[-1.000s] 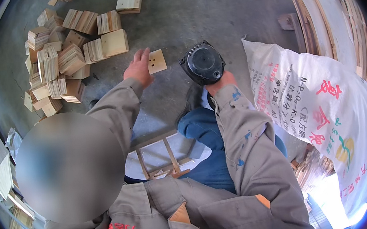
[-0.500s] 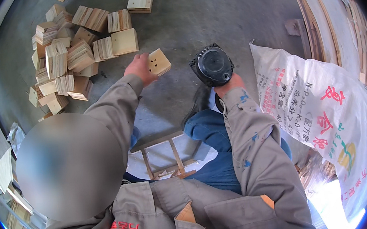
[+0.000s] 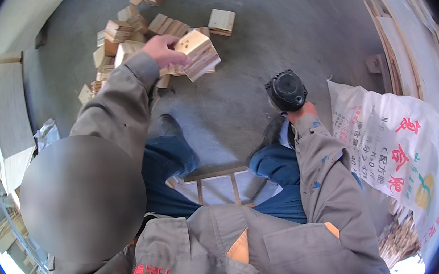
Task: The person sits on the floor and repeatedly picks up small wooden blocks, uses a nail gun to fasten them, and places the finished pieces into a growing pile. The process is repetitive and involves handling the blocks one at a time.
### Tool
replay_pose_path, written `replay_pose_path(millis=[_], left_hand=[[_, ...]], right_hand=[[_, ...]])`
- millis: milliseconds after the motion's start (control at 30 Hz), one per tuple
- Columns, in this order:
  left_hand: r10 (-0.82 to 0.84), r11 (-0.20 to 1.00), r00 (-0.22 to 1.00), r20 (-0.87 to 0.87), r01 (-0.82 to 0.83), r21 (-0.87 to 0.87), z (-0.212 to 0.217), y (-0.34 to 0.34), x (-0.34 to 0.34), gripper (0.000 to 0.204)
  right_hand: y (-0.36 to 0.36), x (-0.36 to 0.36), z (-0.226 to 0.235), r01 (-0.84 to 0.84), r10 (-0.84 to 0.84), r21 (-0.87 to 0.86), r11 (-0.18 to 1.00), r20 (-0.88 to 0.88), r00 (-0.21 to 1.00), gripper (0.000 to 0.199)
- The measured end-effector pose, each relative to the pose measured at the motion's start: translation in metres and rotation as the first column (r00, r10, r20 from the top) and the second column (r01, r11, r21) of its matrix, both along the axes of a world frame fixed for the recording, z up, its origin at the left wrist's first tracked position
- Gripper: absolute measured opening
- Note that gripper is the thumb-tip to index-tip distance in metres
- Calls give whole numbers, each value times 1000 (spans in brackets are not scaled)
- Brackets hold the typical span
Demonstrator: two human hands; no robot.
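A: Starting at the far left, what is there?

B: Pale wooden boards point(image 3: 11, 113) lean along the left edge, with a crumpled bit of plastic sheet point(image 3: 45, 135) on the concrete floor point(image 3: 293, 27) just beside them. Right of that lies a loose heap of small wooden blocks point(image 3: 123, 35).

A: And the left hand?

B: The left hand point(image 3: 166, 50) is stretched out over the near edge of that heap, fingers curled around a square wooden block point(image 3: 197, 51). The block is tilted, one broad face up, and sits at the right side of the hand, just above other blocks. One more block point(image 3: 222, 20) lies a little apart, up and to the right.

A: What is below the arm?

B: The person's legs in blue trousers, a dark shoe point(image 3: 167, 125) on the floor, and a wooden stool frame point(image 3: 218, 180) between the knees.

A: The right hand?

B: The right hand point(image 3: 302, 111) is well apart from the left, closed on the grip of a black power tool point(image 3: 286, 90), seen from its round back end. The fingers themselves are mostly hidden behind the tool.

A: Further right?

B: A large white printed sack point(image 3: 392, 151) lies touching the right sleeve, and long planks point(image 3: 407, 37) lie stacked along the right rim.
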State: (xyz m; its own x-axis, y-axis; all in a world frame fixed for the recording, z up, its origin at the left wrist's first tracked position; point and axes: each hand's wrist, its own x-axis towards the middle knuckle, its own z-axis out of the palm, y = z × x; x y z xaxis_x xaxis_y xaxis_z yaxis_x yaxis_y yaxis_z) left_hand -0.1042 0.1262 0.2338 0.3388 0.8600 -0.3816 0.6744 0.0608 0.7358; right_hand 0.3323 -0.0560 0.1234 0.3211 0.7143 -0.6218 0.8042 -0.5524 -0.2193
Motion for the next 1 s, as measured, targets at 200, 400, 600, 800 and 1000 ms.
replay_pose_path(millis=[200, 400, 600, 800, 1000], left_hand=[[160, 977, 986, -37, -153, 150, 107, -25, -101, 69], [444, 871, 879, 177, -469, 148, 99, -152, -225, 83], [774, 631, 632, 32, -775, 38, 51, -320, -286, 78], [797, 592, 563, -217, -800, 98, 17, -380, -296, 81], [671, 726, 646, -364, -672, 147, -12, -390, -292, 88]], right_hand=[[5, 0, -10, -52, 64, -94, 994, 128, 990, 37], [1, 11, -13, -185, 186, -19, 983, 123, 975, 38], [3, 11, -22, -194, 202, -63, 979, 151, 968, 40], [7, 18, -21, -126, 129, -29, 992, 112, 985, 47], [5, 17, -28, -197, 198, -13, 980, 127, 972, 44]])
